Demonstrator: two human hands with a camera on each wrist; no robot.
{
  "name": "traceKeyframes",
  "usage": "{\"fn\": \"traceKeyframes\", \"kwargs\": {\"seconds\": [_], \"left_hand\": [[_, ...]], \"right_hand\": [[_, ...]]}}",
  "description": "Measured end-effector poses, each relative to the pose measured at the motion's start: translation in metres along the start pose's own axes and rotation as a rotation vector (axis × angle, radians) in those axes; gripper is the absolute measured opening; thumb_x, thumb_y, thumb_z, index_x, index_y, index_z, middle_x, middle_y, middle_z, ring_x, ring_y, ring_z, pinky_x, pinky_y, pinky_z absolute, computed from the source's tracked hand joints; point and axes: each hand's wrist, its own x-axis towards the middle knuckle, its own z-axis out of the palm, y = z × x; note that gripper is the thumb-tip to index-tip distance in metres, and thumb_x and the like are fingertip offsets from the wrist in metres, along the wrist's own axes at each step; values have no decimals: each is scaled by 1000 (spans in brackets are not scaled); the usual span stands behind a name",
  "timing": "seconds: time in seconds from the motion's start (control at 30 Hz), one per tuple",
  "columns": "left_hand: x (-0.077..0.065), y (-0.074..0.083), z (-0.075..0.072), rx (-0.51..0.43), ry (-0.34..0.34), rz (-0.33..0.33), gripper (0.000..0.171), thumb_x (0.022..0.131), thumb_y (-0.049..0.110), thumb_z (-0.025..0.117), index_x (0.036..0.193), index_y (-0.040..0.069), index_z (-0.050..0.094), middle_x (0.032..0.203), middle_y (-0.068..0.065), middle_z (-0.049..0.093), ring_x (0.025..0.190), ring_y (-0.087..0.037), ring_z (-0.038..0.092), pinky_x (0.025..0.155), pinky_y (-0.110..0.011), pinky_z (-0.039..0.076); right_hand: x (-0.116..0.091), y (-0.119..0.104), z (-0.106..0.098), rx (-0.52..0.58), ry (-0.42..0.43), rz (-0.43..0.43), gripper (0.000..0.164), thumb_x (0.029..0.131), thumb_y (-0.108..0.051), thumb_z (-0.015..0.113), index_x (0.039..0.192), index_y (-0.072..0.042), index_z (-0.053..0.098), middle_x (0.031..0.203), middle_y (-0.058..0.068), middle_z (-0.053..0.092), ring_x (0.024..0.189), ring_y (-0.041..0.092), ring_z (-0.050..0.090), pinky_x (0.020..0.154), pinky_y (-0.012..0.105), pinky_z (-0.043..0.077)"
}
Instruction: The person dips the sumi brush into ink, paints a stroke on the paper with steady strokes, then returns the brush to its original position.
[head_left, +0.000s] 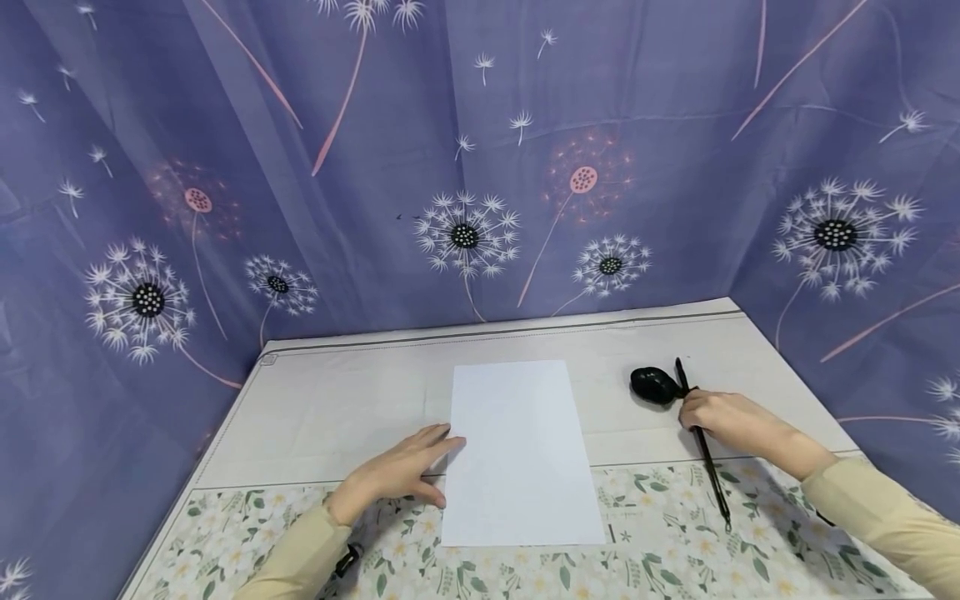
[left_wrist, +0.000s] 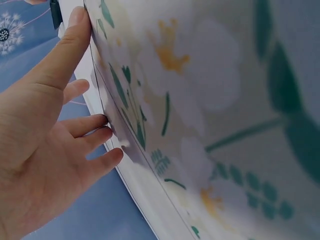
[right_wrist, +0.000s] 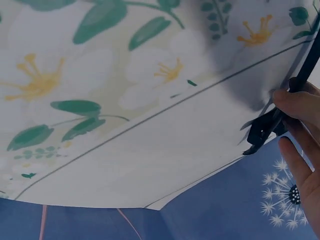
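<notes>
A blank white sheet of paper [head_left: 521, 458] lies at the middle of the table. My left hand [head_left: 401, 467] is spread at its left edge, fingertips on or right beside the border; the left wrist view shows that hand [left_wrist: 45, 125] with thumb and fingers extended, holding nothing. On the right, my right hand [head_left: 723, 417] pinches a long black brush [head_left: 708, 471] with a small loop at its near end. Its far end passes beside a glossy black rounded object [head_left: 652, 386], like an ink dish. In the right wrist view, thumb and fingers close around the brush shaft [right_wrist: 306, 62].
The table cover [head_left: 360, 383] is plain white at the back and floral [head_left: 405, 567] at the front. A purple dandelion-print curtain [head_left: 375, 183] hangs behind and along both sides of the table.
</notes>
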Motion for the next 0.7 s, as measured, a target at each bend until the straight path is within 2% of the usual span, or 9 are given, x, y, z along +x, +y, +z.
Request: {"fn": "traceKeyframes", "kwargs": {"seconds": [0.17, 0.33, 0.63, 0.67, 0.7], "left_hand": [[1, -1, 1, -15, 3, 8, 92, 78, 45, 73, 152, 10, 31, 157, -27, 20, 145, -43, 22, 113, -58, 32], [3, 0, 4, -4, 23, 20, 92, 77, 47, 73, 151, 9, 33, 157, -27, 21, 145, -44, 23, 113, -58, 32], [5, 0, 10, 36, 42, 3, 91, 77, 48, 74, 150, 9, 35, 157, -27, 21, 144, -44, 24, 113, -58, 32], [5, 0, 10, 38, 41, 4, 91, 77, 49, 73, 150, 9, 35, 157, -27, 21, 144, -44, 24, 113, -58, 32], [5, 0, 11, 41, 40, 4, 91, 77, 49, 73, 150, 10, 35, 157, -27, 21, 144, -44, 24, 113, -58, 31]], "right_hand": [[-1, 0, 1, -2, 19, -21, 42, 61, 17, 76, 68, -21, 62, 78, -6, 62, 72, 13, 59, 53, 23, 49], [1, -1, -1, -14, 59, -47, 38, 59, 12, 81, 73, -21, 67, 79, -5, 63, 74, 14, 60, 57, 24, 52], [10, -6, -7, 10, 165, -67, 38, 57, 3, 83, 86, -19, 72, 86, -2, 66, 77, 16, 63, 62, 29, 55], [11, -6, -9, 17, 178, -67, 37, 59, 2, 83, 88, -18, 72, 86, -2, 66, 78, 16, 63, 62, 29, 55], [13, -7, -10, 20, 197, -64, 24, 70, -3, 80, 89, -17, 73, 87, -2, 66, 78, 15, 63, 62, 28, 55]]}}
